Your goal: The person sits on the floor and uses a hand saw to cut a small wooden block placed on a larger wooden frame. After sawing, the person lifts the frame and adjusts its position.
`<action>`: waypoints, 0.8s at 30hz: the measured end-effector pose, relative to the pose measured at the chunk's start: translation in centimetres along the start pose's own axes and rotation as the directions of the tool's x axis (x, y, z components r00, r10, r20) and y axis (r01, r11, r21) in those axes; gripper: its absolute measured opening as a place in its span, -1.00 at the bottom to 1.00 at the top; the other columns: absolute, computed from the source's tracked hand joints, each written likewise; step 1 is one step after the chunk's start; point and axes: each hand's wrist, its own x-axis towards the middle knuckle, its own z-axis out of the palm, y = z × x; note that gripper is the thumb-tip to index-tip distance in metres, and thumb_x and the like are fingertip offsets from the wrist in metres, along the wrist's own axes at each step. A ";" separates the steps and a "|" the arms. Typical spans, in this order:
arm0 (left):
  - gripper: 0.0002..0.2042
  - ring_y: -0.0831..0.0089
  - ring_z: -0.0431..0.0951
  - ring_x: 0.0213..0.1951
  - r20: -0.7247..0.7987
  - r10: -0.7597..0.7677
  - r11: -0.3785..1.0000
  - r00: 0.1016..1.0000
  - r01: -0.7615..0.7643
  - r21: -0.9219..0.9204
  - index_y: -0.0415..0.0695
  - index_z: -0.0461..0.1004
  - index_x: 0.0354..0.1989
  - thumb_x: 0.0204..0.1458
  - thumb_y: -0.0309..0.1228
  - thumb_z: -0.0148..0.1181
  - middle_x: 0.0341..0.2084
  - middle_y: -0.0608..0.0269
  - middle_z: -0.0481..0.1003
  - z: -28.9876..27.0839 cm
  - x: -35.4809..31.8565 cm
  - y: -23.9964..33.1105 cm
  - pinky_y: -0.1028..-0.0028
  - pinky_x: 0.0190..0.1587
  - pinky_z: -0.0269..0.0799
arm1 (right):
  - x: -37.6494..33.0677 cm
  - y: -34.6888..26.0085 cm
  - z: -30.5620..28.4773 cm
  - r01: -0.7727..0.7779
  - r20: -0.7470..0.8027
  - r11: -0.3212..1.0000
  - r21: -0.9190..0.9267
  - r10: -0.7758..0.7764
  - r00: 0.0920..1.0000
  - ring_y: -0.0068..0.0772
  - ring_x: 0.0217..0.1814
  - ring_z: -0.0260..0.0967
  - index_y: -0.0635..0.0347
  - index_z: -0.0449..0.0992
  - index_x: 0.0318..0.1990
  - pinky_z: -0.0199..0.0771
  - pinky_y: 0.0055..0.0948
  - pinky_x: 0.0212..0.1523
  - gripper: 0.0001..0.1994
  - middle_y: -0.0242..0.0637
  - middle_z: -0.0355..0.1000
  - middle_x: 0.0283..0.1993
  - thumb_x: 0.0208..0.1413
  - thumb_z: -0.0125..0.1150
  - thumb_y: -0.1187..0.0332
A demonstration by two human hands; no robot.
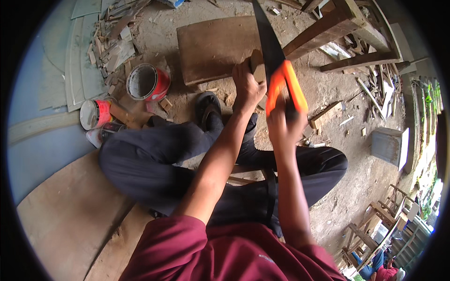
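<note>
My right hand (282, 122) grips the orange handle of a hand saw (271, 47) whose dark blade runs up and away from me. My left hand (247, 84) is closed on a small wooden block (257, 64) just left of the blade. The blade's edge meets the block beside my fingers. A flat brown board (213, 47) lies on the dirt floor behind the block. I sit with dark trousers and a black shoe (206, 107) below my hands.
Red paint cans (147, 82) and another can (95, 114) stand at the left near a pile of wood scraps (115, 40). Wooden beams (337, 28) lie at top right, a grey box (389, 146) at right, plywood sheets (70, 210) at lower left.
</note>
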 end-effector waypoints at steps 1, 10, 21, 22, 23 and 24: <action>-0.40 -0.08 0.34 -0.09 0.010 -0.013 1.000 1.000 0.013 -0.025 -0.32 0.31 0.05 -0.19 -0.37 0.39 -0.20 -0.09 0.39 0.0 -0.3 -0.1 0.05 0.01 0.24 | 1.1 0.8 1.3 -0.066 -0.025 0.998 0.019 0.066 0.997 -0.73 -0.67 0.17 0.18 0.29 -0.52 0.12 -0.62 -0.67 -0.73 -0.53 0.25 -0.66 0.24 0.11 0.38; -0.55 -0.09 0.41 -0.23 -0.061 0.077 0.996 0.995 -0.074 0.050 -0.30 0.37 -0.10 -0.17 -0.39 0.36 -0.30 -0.06 0.43 -0.2 0.4 -0.4 0.08 -0.11 0.30 | -6.8 -0.8 -3.2 -0.061 0.067 0.997 -0.043 0.064 0.996 -0.57 -0.28 0.38 0.45 0.40 0.05 0.37 -0.51 -0.28 -0.70 -0.25 0.46 -0.25 0.22 0.04 0.44; -0.48 -0.12 0.39 -0.15 0.112 -0.131 0.980 0.985 0.146 -0.135 -0.26 0.36 -0.14 -0.27 -0.33 0.46 -0.24 -0.06 0.43 -0.2 1.2 -1.2 0.00 0.00 0.27 | 1.6 -2.9 0.3 -0.094 0.059 0.996 0.008 0.094 0.994 -0.74 -0.67 0.14 0.22 0.37 -0.51 0.08 -0.59 -0.66 -0.74 -0.54 0.24 -0.67 0.22 0.17 0.36; -0.48 -0.12 0.40 -0.14 0.086 -0.134 0.980 0.987 0.145 -0.135 -0.26 0.38 -0.15 -0.27 -0.30 0.47 -0.24 -0.06 0.44 -0.1 1.8 -0.7 0.00 0.01 0.26 | 1.7 -2.9 0.4 -0.078 0.058 0.997 -0.004 0.078 0.995 -0.75 -0.67 0.14 0.22 0.37 -0.51 0.08 -0.59 -0.66 -0.74 -0.54 0.24 -0.67 0.22 0.17 0.36; -0.48 -0.13 0.40 -0.13 0.061 -0.141 0.981 0.988 0.148 -0.128 -0.26 0.40 -0.16 -0.28 -0.28 0.48 -0.24 -0.06 0.44 -0.3 1.9 -0.5 0.00 0.03 0.26 | 1.5 -2.8 0.5 -0.068 0.062 0.998 -0.012 0.069 0.996 -0.75 -0.66 0.14 0.22 0.36 -0.51 0.09 -0.59 -0.66 -0.73 -0.54 0.24 -0.67 0.22 0.17 0.36; -0.52 -0.12 0.43 -0.12 0.059 -0.055 0.998 0.997 0.057 -0.040 -0.24 0.47 -0.24 -0.28 -0.21 0.49 -0.29 -0.05 0.47 -0.5 2.2 -0.4 0.00 0.07 0.23 | 1.3 -2.8 0.6 -0.058 0.064 0.998 -0.020 0.059 0.996 -0.75 -0.66 0.13 0.22 0.36 -0.52 0.09 -0.59 -0.65 -0.73 -0.54 0.24 -0.67 0.23 0.16 0.36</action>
